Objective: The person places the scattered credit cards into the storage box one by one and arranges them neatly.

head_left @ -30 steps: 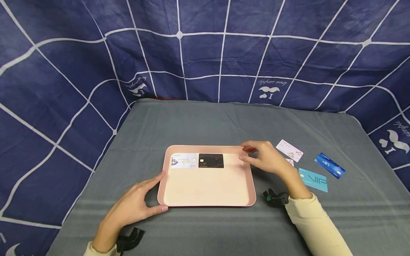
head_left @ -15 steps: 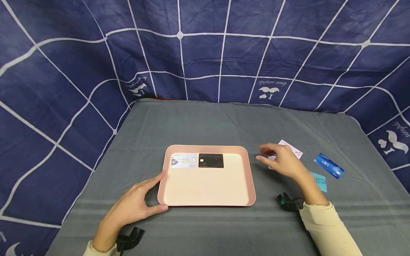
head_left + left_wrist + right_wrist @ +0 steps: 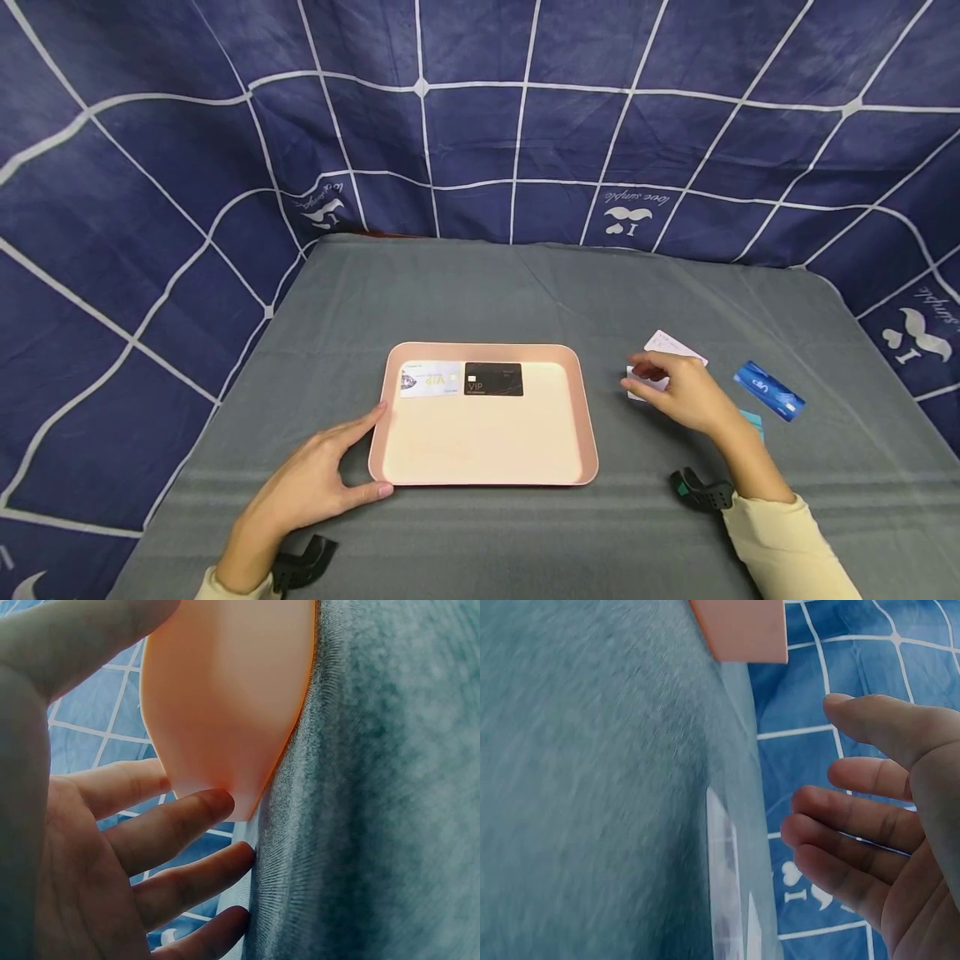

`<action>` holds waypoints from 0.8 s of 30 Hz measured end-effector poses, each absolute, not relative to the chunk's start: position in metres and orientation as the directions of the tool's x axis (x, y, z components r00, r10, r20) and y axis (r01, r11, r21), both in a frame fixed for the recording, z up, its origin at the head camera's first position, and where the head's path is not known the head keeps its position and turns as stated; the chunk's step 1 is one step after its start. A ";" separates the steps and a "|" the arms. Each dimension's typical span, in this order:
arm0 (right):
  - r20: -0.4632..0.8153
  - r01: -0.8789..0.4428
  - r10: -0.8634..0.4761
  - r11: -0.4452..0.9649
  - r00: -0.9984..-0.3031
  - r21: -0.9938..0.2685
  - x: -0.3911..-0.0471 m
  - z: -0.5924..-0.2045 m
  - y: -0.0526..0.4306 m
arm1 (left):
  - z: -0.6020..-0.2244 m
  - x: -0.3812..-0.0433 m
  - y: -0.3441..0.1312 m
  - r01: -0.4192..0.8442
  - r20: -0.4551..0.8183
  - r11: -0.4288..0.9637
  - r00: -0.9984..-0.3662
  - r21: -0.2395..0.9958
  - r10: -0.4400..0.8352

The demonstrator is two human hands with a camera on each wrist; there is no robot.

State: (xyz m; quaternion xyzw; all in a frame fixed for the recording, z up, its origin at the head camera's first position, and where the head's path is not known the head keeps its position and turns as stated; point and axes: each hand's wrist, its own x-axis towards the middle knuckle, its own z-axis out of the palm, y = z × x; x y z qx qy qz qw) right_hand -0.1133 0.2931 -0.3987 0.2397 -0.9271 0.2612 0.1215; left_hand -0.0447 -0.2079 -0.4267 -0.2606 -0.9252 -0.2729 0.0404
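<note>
From above I see the left hand (image 3: 318,475) at the tray's (image 3: 483,446) left edge; right of the tray, the right hand (image 3: 686,393) hovers around a pale card (image 3: 658,384) on the cloth (image 3: 450,287). Left wrist: fingers spread, nearly straight, merely touching the tray. Right wrist: fingers loosely bent, holding nothing; the card, lying so flat, might skid under a fingertip.

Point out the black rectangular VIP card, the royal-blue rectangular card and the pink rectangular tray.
Black rectangular VIP card (image 3: 493,379), head view: middle of its face.
Royal-blue rectangular card (image 3: 769,391), head view: middle of its face.
Pink rectangular tray (image 3: 483,439), head view: bare part of its floor.
</note>
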 end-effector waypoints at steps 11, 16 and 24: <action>0.401 -0.450 -0.293 0.807 -0.868 -0.383 -0.098 -0.407 0.319 | -0.428 -0.046 -0.206 0.501 0.209 0.719 -0.862 0.482 0.461; 0.436 -0.447 -0.265 0.805 -0.860 -0.391 -0.093 -0.407 0.331 | -0.429 -0.046 -0.207 0.503 0.216 0.718 -0.862 0.481 0.459; 0.379 -0.398 -0.254 0.838 -0.890 -0.374 -0.095 -0.417 0.349 | -0.429 -0.046 -0.207 0.503 0.214 0.719 -0.862 0.479 0.460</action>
